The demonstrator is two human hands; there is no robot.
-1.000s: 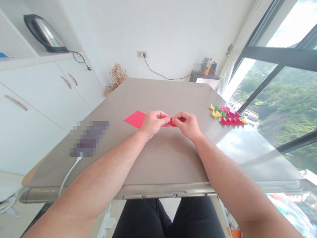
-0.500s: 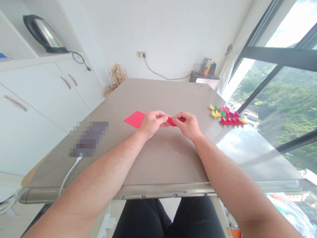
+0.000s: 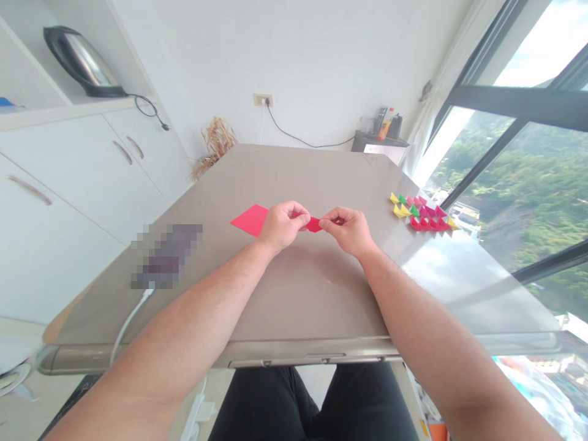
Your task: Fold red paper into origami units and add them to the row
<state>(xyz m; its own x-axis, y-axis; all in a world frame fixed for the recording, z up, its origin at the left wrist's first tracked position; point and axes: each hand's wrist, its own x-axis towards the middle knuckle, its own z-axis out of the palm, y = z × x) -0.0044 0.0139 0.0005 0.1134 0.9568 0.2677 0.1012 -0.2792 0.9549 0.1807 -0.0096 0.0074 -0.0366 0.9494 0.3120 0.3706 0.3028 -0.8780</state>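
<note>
Between my two hands is a small folded piece of red paper [image 3: 315, 225], held just above the table. My left hand [image 3: 283, 226] pinches its left end between thumb and fingers. At the other end, my right hand [image 3: 348, 229] grips it in the same way, and the fingers hide much of the paper. A flat sheet of red paper [image 3: 249, 219] lies on the table behind and left of my left hand, partly covered by it. Several small folded paper boats [image 3: 427, 225] in red, pink, green and yellow stand in rows to the right.
The grey-brown table [image 3: 294, 294] has its front edge close to my lap. A blurred-out dark object [image 3: 165, 257] with a white cable [image 3: 131, 318] lies at the left. A kettle [image 3: 85, 64] stands on the shelf, and windows [image 3: 542, 171] line the right side.
My left hand has shifted slightly, and the folded red paper shows a flatter, straighter strip between my fingers. Both hands still hold it.
</note>
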